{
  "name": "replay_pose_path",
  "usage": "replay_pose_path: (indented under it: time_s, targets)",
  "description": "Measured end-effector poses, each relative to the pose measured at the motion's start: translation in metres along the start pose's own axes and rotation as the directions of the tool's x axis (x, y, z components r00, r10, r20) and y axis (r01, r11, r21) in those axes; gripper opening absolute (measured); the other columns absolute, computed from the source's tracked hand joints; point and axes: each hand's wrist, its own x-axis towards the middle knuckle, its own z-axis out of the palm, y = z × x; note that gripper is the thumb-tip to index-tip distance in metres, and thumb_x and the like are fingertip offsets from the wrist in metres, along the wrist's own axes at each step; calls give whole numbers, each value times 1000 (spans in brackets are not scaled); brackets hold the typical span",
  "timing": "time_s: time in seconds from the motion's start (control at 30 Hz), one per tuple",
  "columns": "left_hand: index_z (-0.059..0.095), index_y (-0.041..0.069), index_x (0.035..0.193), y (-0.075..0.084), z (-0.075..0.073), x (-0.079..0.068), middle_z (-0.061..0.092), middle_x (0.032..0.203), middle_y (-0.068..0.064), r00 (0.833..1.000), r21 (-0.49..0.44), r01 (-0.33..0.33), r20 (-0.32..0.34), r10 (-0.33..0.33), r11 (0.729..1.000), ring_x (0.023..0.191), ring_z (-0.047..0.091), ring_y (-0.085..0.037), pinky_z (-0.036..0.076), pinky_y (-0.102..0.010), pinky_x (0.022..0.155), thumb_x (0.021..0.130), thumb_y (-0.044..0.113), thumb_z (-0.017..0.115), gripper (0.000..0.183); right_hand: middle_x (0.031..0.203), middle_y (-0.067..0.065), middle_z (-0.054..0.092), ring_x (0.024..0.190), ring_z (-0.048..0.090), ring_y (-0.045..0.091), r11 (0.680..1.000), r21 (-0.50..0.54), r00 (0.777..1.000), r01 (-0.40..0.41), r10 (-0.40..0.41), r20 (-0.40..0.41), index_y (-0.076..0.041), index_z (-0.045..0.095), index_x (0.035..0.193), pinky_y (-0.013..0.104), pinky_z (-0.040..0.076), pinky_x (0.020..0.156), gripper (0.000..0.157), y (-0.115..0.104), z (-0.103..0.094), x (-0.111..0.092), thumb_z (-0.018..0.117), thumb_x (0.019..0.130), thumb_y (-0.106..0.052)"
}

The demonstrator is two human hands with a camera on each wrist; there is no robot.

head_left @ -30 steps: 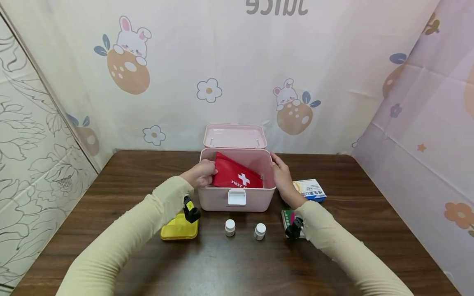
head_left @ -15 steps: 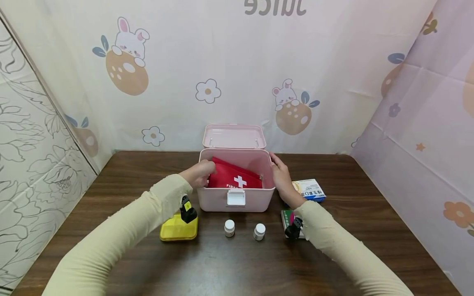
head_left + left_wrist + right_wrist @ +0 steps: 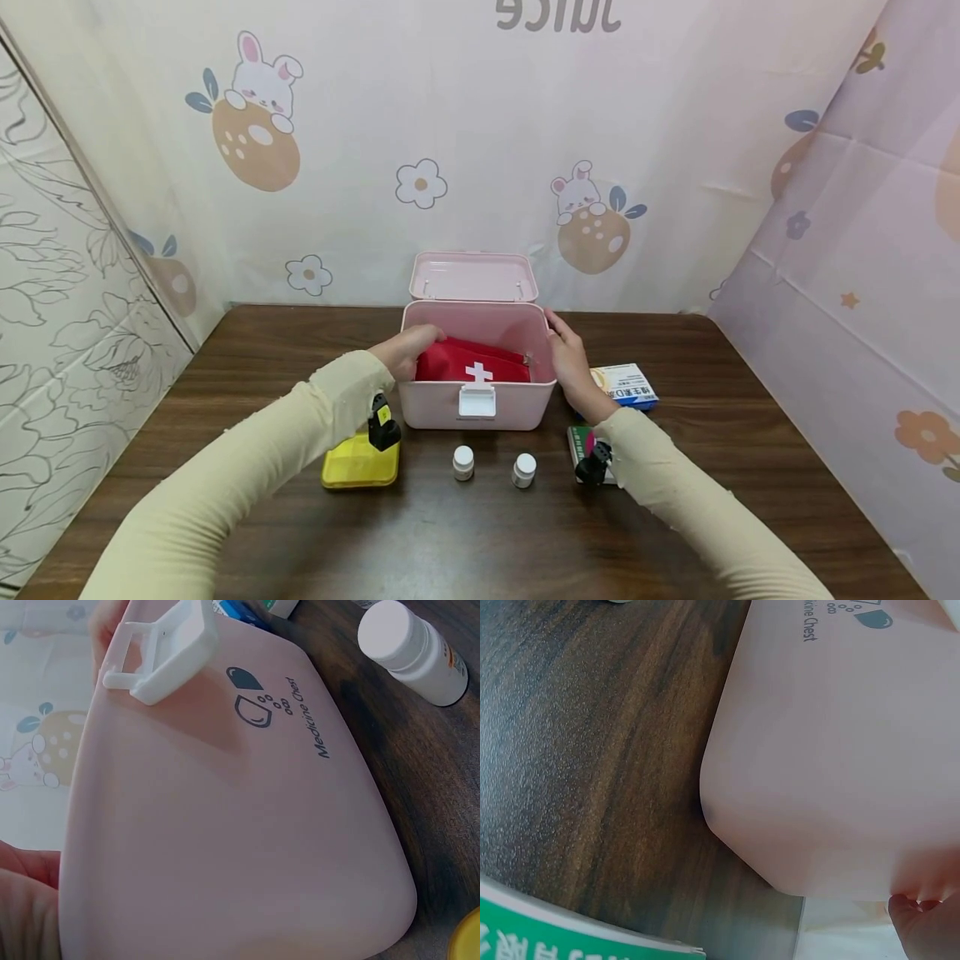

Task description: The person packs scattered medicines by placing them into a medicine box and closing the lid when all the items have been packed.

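Note:
My left hand (image 3: 408, 348) reaches over the left rim of a pink medicine box (image 3: 510, 407), its extended fingers on a red first-aid pouch (image 3: 442, 360). The pouch, with a white cross, lies inside the box; its lower part is hidden by the front wall. In the left wrist view, a part of this hand (image 3: 30, 896) shows behind the box rim, its fingers hidden. My right hand (image 3: 572, 367) holds the box at its right rim. In the right wrist view its fingertips (image 3: 907, 906) touch the side wall. The box lid (image 3: 474, 275) stands raised at the back.
Two white pill bottles (image 3: 463, 463) (image 3: 524, 470) stand before the box. A yellow case (image 3: 360, 463) lies under my left wrist. A white-and-blue carton (image 3: 626, 385) and a green carton (image 3: 581, 446) lie by my right forearm. A patterned curtain (image 3: 480, 167) hangs behind the table.
My left hand has lowered the red pouch into the box, and its curled fingers have straightened over it. My right hand has stayed at the right rim.

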Motion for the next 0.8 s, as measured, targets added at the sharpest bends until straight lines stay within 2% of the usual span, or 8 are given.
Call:
replay_pose_path:
  time_s: [0.37,0.47,0.63,0.8]
  targets:
    - [39,-3,138,-2,1,3,52,130,-17,1000,21,-21,11,21,1000,105,54,-25,44,-36,102,102,15,38,41,161,17,28,147,29,30,1000,-6,1000,-9,9,1,0,26,157,44,27,118,50,0,1,0,31,108,-10]
    - [37,-2,140,-3,1,3,48,138,-18,1000,-5,-20,24,21,1000,115,53,-28,41,-38,108,102,15,37,41,161,17,29,146,29,30,1000,-8,1000,-5,5,-1,0,27,157,45,27,118,49,1,1,0,31,108,-10]
    - [30,-1,146,-3,1,2,37,149,-20,999,-42,-24,32,25,999,133,41,-33,34,-42,114,103,14,38,47,160,17,30,146,30,30,1000,-8,1000,3,-3,-4,1,27,156,45,27,117,49,1,1,0,31,108,-10]
    - [23,-3,151,-3,-4,-6,26,156,-23,990,-46,-95,96,99,994,142,29,-41,27,-49,117,104,16,38,53,161,17,29,146,29,30,1000,-8,1000,3,-3,-5,1,27,156,45,27,117,49,2,1,0,31,108,-10]
